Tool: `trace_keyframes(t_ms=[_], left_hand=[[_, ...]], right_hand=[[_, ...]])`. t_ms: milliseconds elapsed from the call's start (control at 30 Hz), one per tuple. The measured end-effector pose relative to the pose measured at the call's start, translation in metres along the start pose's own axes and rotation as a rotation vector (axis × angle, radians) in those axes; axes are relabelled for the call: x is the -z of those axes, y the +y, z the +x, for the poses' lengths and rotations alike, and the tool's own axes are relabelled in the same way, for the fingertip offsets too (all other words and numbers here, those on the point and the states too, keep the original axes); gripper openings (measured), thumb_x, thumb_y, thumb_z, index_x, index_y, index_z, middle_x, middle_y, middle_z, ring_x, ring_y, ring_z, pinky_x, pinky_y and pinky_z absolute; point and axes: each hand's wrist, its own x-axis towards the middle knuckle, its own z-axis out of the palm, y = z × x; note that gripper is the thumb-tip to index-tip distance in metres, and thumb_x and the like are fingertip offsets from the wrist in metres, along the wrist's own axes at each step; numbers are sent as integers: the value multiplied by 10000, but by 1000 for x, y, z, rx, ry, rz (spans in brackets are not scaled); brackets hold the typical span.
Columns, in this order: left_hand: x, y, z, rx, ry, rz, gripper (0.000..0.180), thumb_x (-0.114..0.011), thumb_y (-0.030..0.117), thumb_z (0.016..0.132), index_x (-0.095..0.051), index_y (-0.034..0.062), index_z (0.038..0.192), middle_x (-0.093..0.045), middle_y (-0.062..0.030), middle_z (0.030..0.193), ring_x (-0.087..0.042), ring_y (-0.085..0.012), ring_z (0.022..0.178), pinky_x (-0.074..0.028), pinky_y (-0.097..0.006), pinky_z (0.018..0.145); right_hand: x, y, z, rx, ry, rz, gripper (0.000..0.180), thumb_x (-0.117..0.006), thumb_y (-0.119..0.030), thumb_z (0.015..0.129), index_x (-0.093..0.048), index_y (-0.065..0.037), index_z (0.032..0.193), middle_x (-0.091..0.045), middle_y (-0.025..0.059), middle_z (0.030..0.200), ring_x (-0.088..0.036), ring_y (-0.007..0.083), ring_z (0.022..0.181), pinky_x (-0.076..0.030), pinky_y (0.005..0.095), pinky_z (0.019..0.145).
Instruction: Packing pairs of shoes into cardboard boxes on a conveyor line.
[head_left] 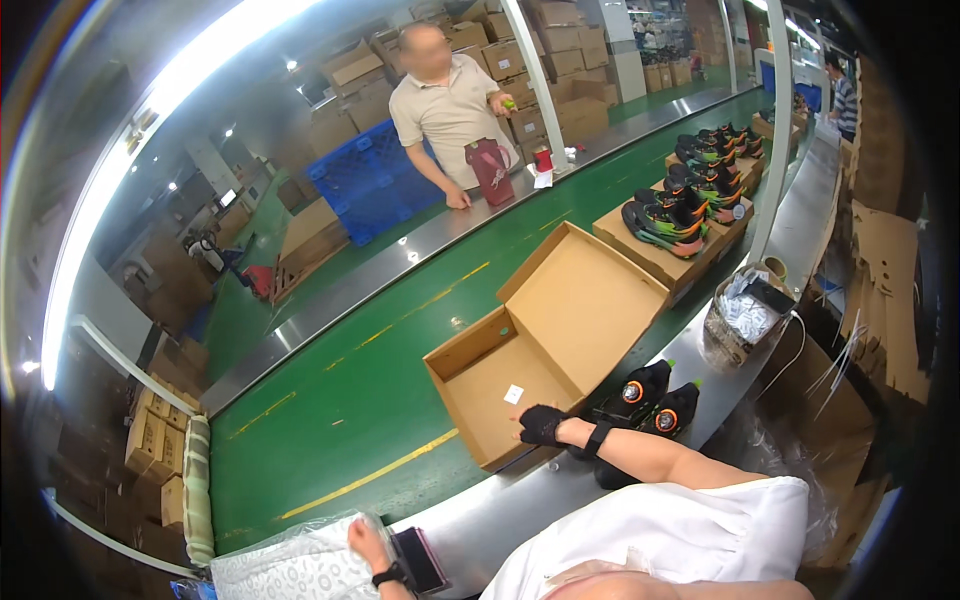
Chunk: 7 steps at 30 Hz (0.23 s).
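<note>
My left hand [368,545] is closed at the right edge of a stack of white patterned wrapping paper [290,565], which lies partly under clear plastic. A dark phone [421,560] is beside that wrist. My right hand [541,425], in a black fingerless glove, reaches over the near side of an open brown shoe box [478,345]. Its fingers are apart, with nothing visible in them. A small white square card [513,394] rests on the box floor, just beyond those fingers. Two black shoes with orange rings [648,392] stand by my right forearm, which partly covers them.
The box sits on a green conveyor belt [400,350] with metal edges. Farther right, several black, orange and green shoes [665,222] sit on closed boxes. A bin of white packets [745,310] stands at the right. Across the belt, a person [450,110] stands near a maroon bag [490,170].
</note>
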Motion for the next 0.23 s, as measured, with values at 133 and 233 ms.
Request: trace_keyframes(t_ms=[133,233], left_hand=[[90,-133,-17,60,119,382,212,-460,119,755,-526,-65,671,-520,-222,612,-486,-375,580,-406,-399,582],[92,-100,-29,333,-136,687,366,-597,251,666,-537,66,976,-525,-232,1008,-495,-382,875,-372,-442,781]], right_hand=[[-23,-7,-1,-32,-165,-118,462,-408,-440,758,-518,-133,1085,-550,121,1044,-485,275,1018,-172,559,904],[-39,14,4,-42,-175,-86,507,-332,-501,776,-549,-140,1060,-560,113,1032,-487,249,1024,-100,551,922]])
